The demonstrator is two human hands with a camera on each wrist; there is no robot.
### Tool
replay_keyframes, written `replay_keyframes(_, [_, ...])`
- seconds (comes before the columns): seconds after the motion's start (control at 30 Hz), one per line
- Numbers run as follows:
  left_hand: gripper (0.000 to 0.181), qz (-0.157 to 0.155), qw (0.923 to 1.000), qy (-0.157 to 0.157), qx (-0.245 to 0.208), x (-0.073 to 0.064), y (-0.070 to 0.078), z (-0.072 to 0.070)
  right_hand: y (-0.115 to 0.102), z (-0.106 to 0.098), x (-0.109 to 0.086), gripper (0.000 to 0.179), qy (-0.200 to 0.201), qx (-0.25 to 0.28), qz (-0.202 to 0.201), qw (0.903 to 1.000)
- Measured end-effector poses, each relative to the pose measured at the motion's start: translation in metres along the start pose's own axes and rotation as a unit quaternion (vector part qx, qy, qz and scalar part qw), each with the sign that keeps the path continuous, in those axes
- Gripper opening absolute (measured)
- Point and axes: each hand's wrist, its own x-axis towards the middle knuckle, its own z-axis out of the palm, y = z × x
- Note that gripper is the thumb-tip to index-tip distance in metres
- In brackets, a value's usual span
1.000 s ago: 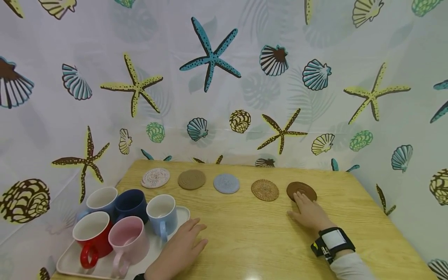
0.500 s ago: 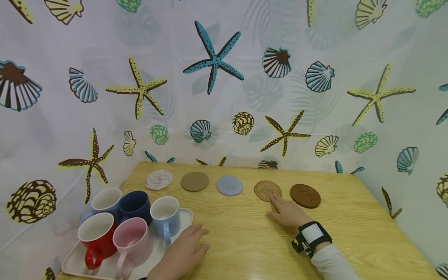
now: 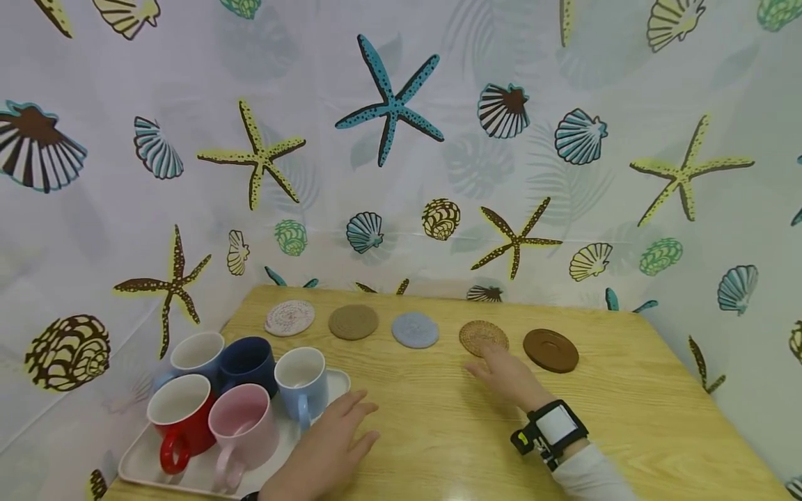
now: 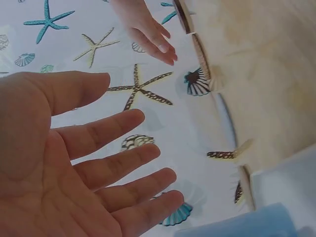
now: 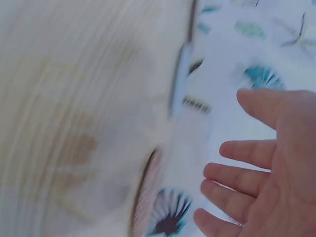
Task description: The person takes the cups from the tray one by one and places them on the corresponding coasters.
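Observation:
My right hand [image 3: 509, 377] reaches over the front edge of a round woven tan coaster [image 3: 482, 337] and holds nothing. In the right wrist view the fingers [image 5: 247, 150] are extended and spread, beside that same coaster. To its right lies a brown coaster [image 3: 551, 351]; to its left, a light blue coaster [image 3: 415, 330]. My left hand [image 3: 327, 445] hovers by the right side of a white tray [image 3: 150, 473], near a light blue mug [image 3: 302, 383]. Its palm and loosely extended fingers [image 4: 123, 168] show in the left wrist view, with nothing in them.
Further left in the coaster row are a taupe coaster [image 3: 354, 322] and a white speckled coaster [image 3: 289, 318]. The tray also carries a red mug [image 3: 188, 424], a pink mug [image 3: 250, 438], a navy mug [image 3: 257, 369] and another pale blue mug [image 3: 199, 355]. A seashell-print curtain [image 3: 413, 174] surrounds the wooden table [image 3: 626, 403].
My right hand has moved left from the brown coaster to the woven tan one. My left hand stays beside the tray. The head view has shifted slightly.

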Motion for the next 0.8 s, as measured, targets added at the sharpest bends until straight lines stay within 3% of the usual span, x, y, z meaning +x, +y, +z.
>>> replay_keyframes(0.1, [0.038, 0.008, 0.9998, 0.019, 0.005, 0.000, 0.003, -0.014, -0.029, 0.001, 0.000, 0.057, 0.008, 0.013, -0.015, 0.9998])
replay_keyframes(0.2, [0.036, 0.018, 0.9976, 0.061, 0.027, 0.001, 0.003, -0.035, -0.056, 0.006, -0.001, 0.049, 0.005, 0.011, -0.052, 0.9986])
replay_keyframes(0.3, [0.037, 0.016, 0.9933, 0.100, 0.055, 0.001, -0.002, -0.060, -0.082, 0.014, -0.001, 0.043, -0.016, 0.008, -0.090, 0.9958])
replay_keyframes(0.4, [0.039, -0.006, 0.9895, 0.122, 0.078, -0.002, -0.012, -0.087, -0.110, 0.028, 0.002, 0.040, -0.054, 0.025, -0.118, 0.9912])
replay_keyframes(0.6, [0.053, -0.071, 0.9849, 0.144, 0.066, -0.011, -0.050, -0.133, -0.163, 0.064, 0.006, 0.035, -0.132, 0.040, -0.137, 0.9809])
replay_keyframes(0.8, [0.058, -0.136, 0.9764, 0.153, 0.069, -0.027, -0.100, -0.155, -0.189, 0.084, 0.005, 0.040, -0.145, 0.008, -0.105, 0.9837])
